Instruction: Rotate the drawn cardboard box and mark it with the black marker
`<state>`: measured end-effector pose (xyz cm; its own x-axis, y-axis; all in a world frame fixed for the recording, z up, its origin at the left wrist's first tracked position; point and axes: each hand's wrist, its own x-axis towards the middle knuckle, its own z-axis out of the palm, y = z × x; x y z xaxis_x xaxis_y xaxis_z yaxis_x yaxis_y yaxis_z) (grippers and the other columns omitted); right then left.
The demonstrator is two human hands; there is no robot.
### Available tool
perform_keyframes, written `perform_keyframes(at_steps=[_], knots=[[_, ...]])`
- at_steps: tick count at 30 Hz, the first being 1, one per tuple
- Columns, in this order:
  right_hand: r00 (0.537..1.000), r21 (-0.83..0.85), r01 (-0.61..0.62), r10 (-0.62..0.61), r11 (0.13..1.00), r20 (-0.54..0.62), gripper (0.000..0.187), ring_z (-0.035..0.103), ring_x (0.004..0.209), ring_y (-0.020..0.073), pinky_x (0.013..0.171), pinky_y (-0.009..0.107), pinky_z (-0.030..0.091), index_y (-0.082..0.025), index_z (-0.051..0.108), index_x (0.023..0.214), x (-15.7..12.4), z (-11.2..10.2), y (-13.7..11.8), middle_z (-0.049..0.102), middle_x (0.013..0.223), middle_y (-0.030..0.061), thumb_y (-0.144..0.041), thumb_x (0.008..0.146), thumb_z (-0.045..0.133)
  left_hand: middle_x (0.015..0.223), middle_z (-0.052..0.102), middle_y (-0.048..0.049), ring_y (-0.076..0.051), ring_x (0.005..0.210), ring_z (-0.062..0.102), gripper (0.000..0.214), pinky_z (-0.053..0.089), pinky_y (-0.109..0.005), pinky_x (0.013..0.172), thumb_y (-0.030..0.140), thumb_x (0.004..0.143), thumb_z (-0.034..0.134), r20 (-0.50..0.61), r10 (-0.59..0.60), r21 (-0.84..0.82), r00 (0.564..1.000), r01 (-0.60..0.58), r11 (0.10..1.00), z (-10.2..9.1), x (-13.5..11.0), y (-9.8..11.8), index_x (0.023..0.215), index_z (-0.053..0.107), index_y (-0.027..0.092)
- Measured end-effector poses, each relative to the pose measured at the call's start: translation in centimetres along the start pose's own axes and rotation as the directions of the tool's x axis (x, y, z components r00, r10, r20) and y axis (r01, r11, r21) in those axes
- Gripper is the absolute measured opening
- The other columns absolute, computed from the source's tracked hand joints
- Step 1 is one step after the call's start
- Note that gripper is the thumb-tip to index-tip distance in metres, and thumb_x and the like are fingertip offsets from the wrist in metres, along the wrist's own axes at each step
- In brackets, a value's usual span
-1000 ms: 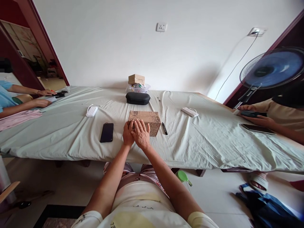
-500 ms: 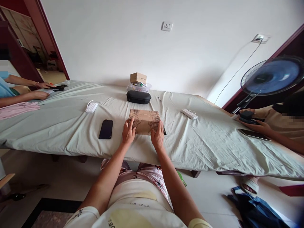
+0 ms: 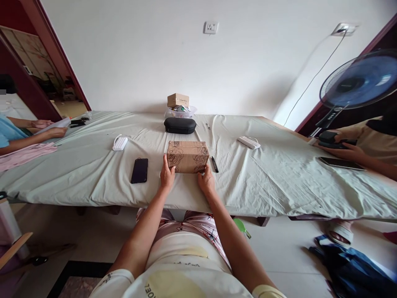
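Note:
A brown cardboard box (image 3: pixel 187 156) with dark scribbled drawings rests on the pale green sheet that covers the table (image 3: pixel 93 174). My left hand (image 3: pixel 166 176) grips its near left corner, thumb up the side. Against the box's near right corner lies my right hand (image 3: pixel 206 180), its fingers curled round the lower edge. A black marker pen (image 3: pixel 215 164) lies just right of the box and a black phone (image 3: pixel 139 170) lies to its left.
Behind the box sit a black zip case (image 3: pixel 180 125), a clear tub with a small carton (image 3: pixel 178 100) on top, and two white packets (image 3: pixel 119 143) (image 3: pixel 248 142). Other people's hands work at the far left (image 3: pixel 56 132) and right (image 3: pixel 347 151). A blue fan (image 3: pixel 361 78) spins at right.
My hands have gone from lying together on the box front to one at each near corner. The box was tipped up and now stands with a long face toward me.

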<state>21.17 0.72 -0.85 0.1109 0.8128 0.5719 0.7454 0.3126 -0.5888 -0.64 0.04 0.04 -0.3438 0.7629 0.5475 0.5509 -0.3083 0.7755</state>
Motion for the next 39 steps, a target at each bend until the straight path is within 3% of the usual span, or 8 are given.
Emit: perform_keyframes(at_steps=[3,6,10,15,20,25,30,39], knots=[[1.0,0.027,0.002,-0.001,1.0,-0.02,0.07,0.065,0.12,0.031,0.103,0.052,0.056,-0.011,0.042,0.151,0.0,0.2,0.0,0.066,0.139,0.0201,-0.028,0.083,0.049,0.144,0.062,-0.0247,-0.038,0.132,0.063,0.079,0.052,-0.051,0.11,0.031,0.092,0.067,0.04,-0.124,0.061,0.991,0.122,0.991,0.4,0.2,-0.9,0.16,0.031,0.012],[0.999,0.048,-0.028,0.029,0.998,-0.017,0.068,0.067,0.113,0.0306,0.099,0.05,0.056,-0.011,0.045,0.148,0.0,0.3,0.0,0.07,0.128,0.0192,-0.029,0.083,0.049,0.144,0.06,-0.0295,-0.04,0.135,0.06,0.07,0.05,-0.052,0.111,0.029,0.089,0.071,0.07,-0.115,0.109,0.991,0.107,0.988,0.8,0.4,-1.6,0.149,0.044,0.007],[0.998,0.095,-0.051,0.054,0.994,-0.027,0.065,0.067,0.105,0.0288,0.094,0.047,0.057,-0.014,0.046,0.145,0.0,0.1,0.0,0.07,0.122,0.0166,-0.029,0.082,0.05,0.14,0.064,-0.025,-0.036,0.134,0.061,0.061,0.05,-0.049,0.11,0.024,0.089,0.07,0.082,-0.1,0.138,0.992,0.088,0.987,0.4,0.4,-1.2,0.144,0.049,0.011],[0.997,0.111,-0.071,0.075,0.991,-0.028,0.064,0.065,0.101,0.029,0.091,0.048,0.056,-0.014,0.047,0.143,0.0,0.0,-0.1,0.07,0.119,0.017,-0.03,0.081,0.05,0.128,0.072,-0.0194,-0.03,0.121,0.069,0.046,0.054,-0.038,0.102,0.019,0.094,0.065,0.167,-0.221,0.294,0.961,0.165,0.942,-0.8,0.3,0.9,0.138,0.054,0.013],[0.996,0.13,-0.07,0.076,0.989,-0.047,0.063,0.064,0.102,0.0292,0.091,0.047,0.054,-0.016,0.049,0.141,0.1,-0.1,-0.2,0.07,0.116,0.0153,-0.029,0.08,0.05,0.119,0.075,-0.0173,-0.031,0.115,0.072,0.037,0.055,-0.04,0.097,0.019,0.094,0.066,0.171,-0.23,0.332,0.958,0.164,0.929,-1.2,0.3,1.9,0.129,0.059,0.014],[0.994,0.155,-0.087,0.095,0.984,-0.047,0.058,0.063,0.098,0.0278,0.089,0.045,0.053,-0.018,0.051,0.137,0.2,-0.2,-0.2,0.071,0.111,0.0132,-0.031,0.08,0.052,0.142,0.064,-0.0218,-0.032,0.13,0.064,0.065,0.052,-0.04,0.105,0.022,0.09,0.069,0.133,-0.149,0.293,0.98,0.104,0.95,-1.0,0.0,2.2,0.149,0.045,0.012],[0.986,0.187,-0.141,0.154,0.972,-0.057,0.047,0.063,0.091,0.0264,0.083,0.042,0.052,-0.02,0.057,0.117,0.2,-1.1,-0.7,0.07,0.103,0.012,-0.055,0.086,0.059,0.15,0.057,-0.0208,-0.031,0.135,0.059,0.081,0.051,-0.036,0.105,0.049,0.097,0.06,0.061,-0.042,0.211,0.997,0.028,0.977,-1.5,-0.4,2.8,0.163,0.027,0.015],[0.974,0.136,-0.22,0.225,0.966,-0.028,0.059,0.062,0.084,0.0259,0.075,0.038,0.048,-0.024,0.051,0.094,0.0,-2.5,-1.9,0.068,0.091,0.0081,-0.082,0.083,0.054,0.109,0.068,-0.0162,-0.029,0.105,0.069,0.053,0.052,-0.033,0.082,0.054,0.106,0.041,0.057,-0.166,0.336,0.984,0.138,0.932,-2.3,0.2,3.1,0.133,0.066,0.016]])
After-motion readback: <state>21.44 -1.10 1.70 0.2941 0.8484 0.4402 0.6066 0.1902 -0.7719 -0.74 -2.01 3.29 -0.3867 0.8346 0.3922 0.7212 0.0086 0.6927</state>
